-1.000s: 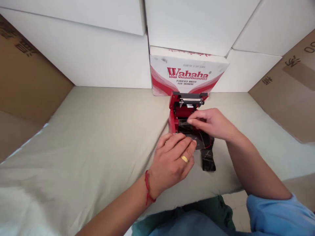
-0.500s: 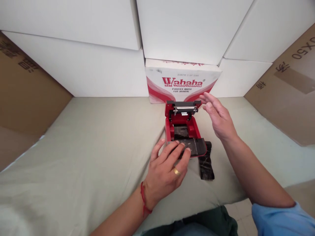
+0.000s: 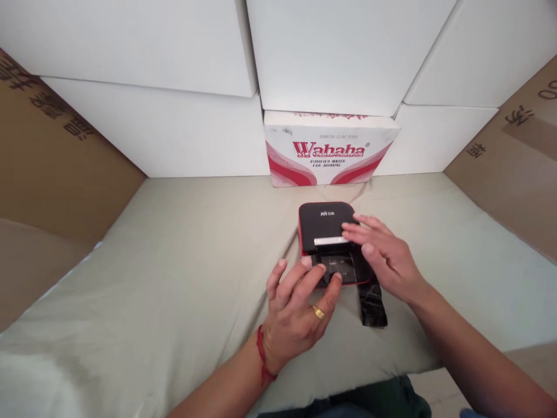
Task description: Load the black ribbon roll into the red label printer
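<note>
A small red and black machine [image 3: 326, 223] lies on the cloth-covered surface, its black lid down over the red body. My left hand [image 3: 300, 305] has its fingers spread, the fingertips on the dark front panel [image 3: 343, 268]. On the right edge of the lid rest the fingers of my right hand [image 3: 387, 255], stretched out, with the thumb apart. A black marbled strip [image 3: 372, 305] lies beside the machine at its front right, partly hidden near the panel. Neither hand is closed around anything.
Behind the machine stands a white and red Wahaha box [image 3: 331, 154] against white panels [image 3: 174, 128]. Brown cardboard walls flank the surface at the left [image 3: 65, 162] and right [image 3: 513, 168]. Pale green cloth [image 3: 174, 261] covers the surface.
The machine's lid, raised before, is now down and hides the inside. My right hand has moved down and forward onto its right edge. The view has shifted slightly.
</note>
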`<state>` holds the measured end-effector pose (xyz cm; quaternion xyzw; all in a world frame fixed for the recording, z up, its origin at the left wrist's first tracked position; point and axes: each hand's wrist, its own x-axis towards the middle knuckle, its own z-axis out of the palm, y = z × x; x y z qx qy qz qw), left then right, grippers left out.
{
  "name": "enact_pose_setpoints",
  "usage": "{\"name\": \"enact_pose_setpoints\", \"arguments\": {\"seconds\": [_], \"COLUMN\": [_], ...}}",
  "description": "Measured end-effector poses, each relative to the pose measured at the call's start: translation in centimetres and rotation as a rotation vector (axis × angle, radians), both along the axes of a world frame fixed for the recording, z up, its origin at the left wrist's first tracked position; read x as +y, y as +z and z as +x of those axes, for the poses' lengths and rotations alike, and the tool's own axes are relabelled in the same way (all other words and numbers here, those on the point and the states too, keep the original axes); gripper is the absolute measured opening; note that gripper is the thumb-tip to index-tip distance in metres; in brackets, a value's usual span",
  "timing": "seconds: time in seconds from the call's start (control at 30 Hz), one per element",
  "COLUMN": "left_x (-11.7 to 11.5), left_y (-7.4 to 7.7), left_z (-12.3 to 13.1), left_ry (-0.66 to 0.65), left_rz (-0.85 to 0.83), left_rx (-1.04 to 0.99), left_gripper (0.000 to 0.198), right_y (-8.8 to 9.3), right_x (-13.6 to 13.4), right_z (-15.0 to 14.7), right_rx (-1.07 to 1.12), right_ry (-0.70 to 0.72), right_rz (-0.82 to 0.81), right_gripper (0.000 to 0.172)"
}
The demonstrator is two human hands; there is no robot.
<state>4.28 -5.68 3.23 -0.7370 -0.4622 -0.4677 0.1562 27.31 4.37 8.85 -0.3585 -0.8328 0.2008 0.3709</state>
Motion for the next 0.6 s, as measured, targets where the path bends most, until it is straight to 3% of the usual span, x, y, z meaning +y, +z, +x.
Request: {"name": "enact_pose_setpoints", "arguments": {"seconds": [0.13, 0.27, 0.37, 0.6], "left_x": [0.7, 2.1, 2.9, 3.4], "left_y": [0.1, 0.4, 0.3, 0.0], "left_z": [-1.4, -3.5, -4.6, -5.1], "left_ry": [-0.155, -0.288, -0.372, -0.303], "left_rz": [-0.111, -0.334, -0.434, -0.452], "left_rx": [-0.151, -0.460, -0.516, -0.430], "left_gripper": [0.063, 0.064, 0.060, 0.044], "right_y": [-1.7, -2.0, -2.3, -2.2], "right_x": [-1.4, -1.5, -1.4, -1.5], "right_z": [0.6, 0.4, 0.2, 0.6], "right_rx": [-0.074, -0.037, 0.022, -0.052], "right_ry": [-0.010, -0.016, -0.018, -0.026], "right_rz": [0.005, 0.000, 0.002, -0.036], "right_gripper": [0.040, 0.039, 0.040, 0.042]}}
